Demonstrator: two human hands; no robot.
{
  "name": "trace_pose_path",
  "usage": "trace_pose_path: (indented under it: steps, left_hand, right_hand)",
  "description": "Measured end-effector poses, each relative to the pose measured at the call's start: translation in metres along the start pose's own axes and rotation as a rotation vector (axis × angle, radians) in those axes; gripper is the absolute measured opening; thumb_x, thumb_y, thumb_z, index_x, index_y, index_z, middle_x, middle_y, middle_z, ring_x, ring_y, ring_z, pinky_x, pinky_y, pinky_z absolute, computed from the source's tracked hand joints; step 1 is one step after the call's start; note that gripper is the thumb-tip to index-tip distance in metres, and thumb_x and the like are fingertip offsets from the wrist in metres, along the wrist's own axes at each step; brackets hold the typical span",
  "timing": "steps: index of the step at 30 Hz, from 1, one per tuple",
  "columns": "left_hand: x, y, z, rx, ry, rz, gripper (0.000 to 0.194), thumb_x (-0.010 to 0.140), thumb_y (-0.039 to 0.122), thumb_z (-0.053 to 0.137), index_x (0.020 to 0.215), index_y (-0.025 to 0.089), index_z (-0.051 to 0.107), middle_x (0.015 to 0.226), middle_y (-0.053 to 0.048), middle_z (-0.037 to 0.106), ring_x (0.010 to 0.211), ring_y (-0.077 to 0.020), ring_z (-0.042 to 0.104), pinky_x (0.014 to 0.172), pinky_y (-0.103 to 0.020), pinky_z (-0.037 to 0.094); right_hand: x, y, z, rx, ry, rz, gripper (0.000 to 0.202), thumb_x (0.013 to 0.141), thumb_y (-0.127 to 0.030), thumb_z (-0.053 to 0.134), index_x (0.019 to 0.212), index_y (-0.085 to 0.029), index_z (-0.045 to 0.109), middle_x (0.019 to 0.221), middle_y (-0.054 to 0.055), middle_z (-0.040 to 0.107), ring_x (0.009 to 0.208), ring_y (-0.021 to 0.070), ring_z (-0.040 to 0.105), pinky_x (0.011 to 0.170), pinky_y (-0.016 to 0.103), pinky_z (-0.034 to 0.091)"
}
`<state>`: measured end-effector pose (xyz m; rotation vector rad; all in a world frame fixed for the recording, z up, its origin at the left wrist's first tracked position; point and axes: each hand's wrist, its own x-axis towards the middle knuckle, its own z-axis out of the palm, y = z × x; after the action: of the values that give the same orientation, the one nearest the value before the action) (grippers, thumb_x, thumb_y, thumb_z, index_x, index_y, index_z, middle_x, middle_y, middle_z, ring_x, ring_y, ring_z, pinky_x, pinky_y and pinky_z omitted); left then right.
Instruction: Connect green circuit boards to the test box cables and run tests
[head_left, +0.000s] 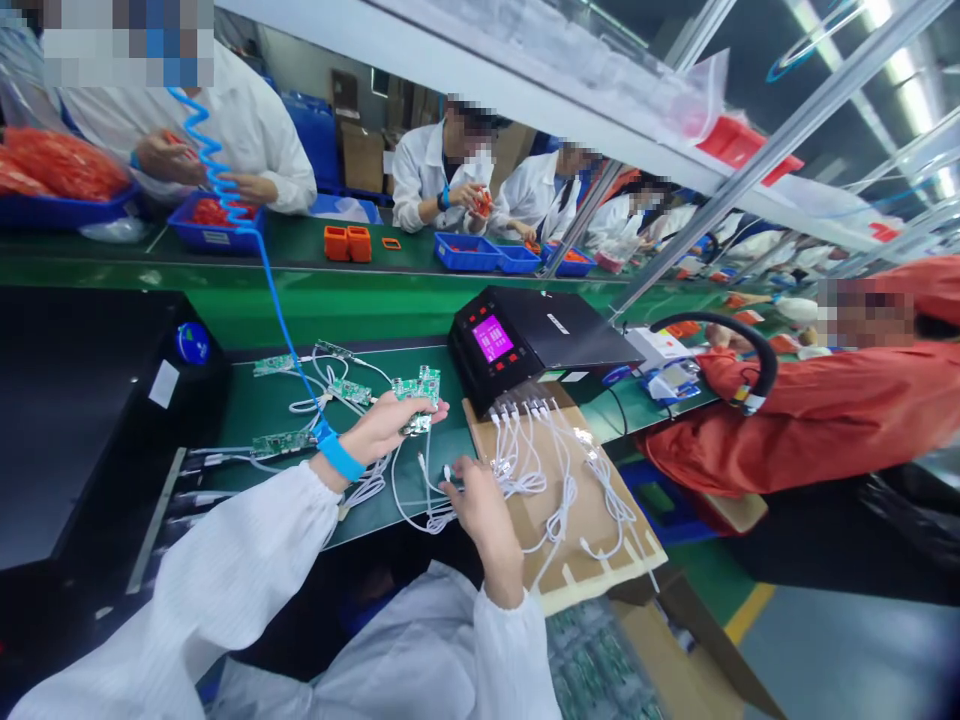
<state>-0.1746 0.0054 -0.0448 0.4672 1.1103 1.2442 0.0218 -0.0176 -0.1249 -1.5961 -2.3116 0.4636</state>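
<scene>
At the left, loose boards [281, 442] lie on the bench [240, 402] among white cables [367, 488]. My left hand [390, 425] extends over the bench, beyond and to the left of my right hand [480, 500]. Its thumb and fingers are closed on the held boards [420, 395], which project past the fingertips. These overlap, so I cannot tell one long axis for the group.

To the right and nearer to me is the plug [448, 472], its long axis pointing roughly away from me, towards the held boards; a clear gap separates the two. My right hand is nearer to the plug, with thumb and forefinger pinched around it. Farther right, cables hang from the tester [495, 345].
</scene>
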Motion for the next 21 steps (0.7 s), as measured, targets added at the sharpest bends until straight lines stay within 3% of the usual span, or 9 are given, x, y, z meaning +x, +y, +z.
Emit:
trace_pose_path:
  steps: [4,9,13,17,21]
  left_hand:
    - [0.003,-0.008,0.008,-0.074,-0.009,-0.074,0.01,0.073,0.004,0.075,0.068,0.01,0.069,0.095,-0.018,0.079,0.095,-0.0224,0.078,0.098,-0.031,0.062]
    - [0.002,-0.012,0.012,0.026,-0.025,-0.082,0.002,0.074,0.006,0.078,0.075,0.008,0.077,0.097,-0.018,0.08,0.097,-0.0246,0.078,0.093,-0.028,0.064]
    - [0.001,-0.015,0.011,0.055,-0.042,-0.088,0.001,0.076,0.009,0.077,0.076,0.008,0.078,0.098,-0.018,0.08,0.1,-0.0258,0.078,0.088,-0.028,0.066]
    - [0.005,-0.018,0.009,0.07,-0.038,-0.095,0.006,0.073,0.01,0.082,0.076,0.009,0.077,0.099,-0.019,0.08,0.099,-0.0269,0.078,0.089,-0.031,0.066]
    - [0.01,-0.024,0.009,0.106,-0.015,-0.097,0.004,0.074,0.01,0.079,0.074,0.01,0.075,0.098,-0.018,0.08,0.097,-0.0259,0.079,0.082,-0.029,0.066]
  right_hand:
    - [-0.006,0.004,0.005,-0.102,-0.054,-0.091,0.025,0.082,-0.022,0.082,0.104,-0.021,0.069,0.101,0.01,0.075,0.097,0.0319,0.07,0.083,0.04,0.052]
    - [-0.004,0.006,0.002,-0.02,-0.039,-0.102,0.028,0.089,-0.015,0.073,0.116,-0.02,0.068,0.088,0.007,0.073,0.094,0.0294,0.069,0.083,0.039,0.052]
    - [-0.009,0.009,-0.002,-0.022,-0.009,-0.192,0.036,0.088,-0.012,0.07,0.122,-0.026,0.07,0.108,0.01,0.067,0.105,0.03,0.064,0.092,0.043,0.054]
    - [-0.014,0.007,-0.003,-0.051,-0.065,-0.252,0.034,0.082,-0.014,0.08,0.114,-0.025,0.075,0.122,0.013,0.062,0.116,0.0336,0.059,0.1,0.047,0.053]
    - [-0.014,0.005,-0.003,-0.057,-0.106,-0.262,0.013,0.084,-0.016,0.08,0.094,-0.023,0.075,0.12,0.013,0.064,0.115,0.0335,0.059,0.099,0.047,0.053]
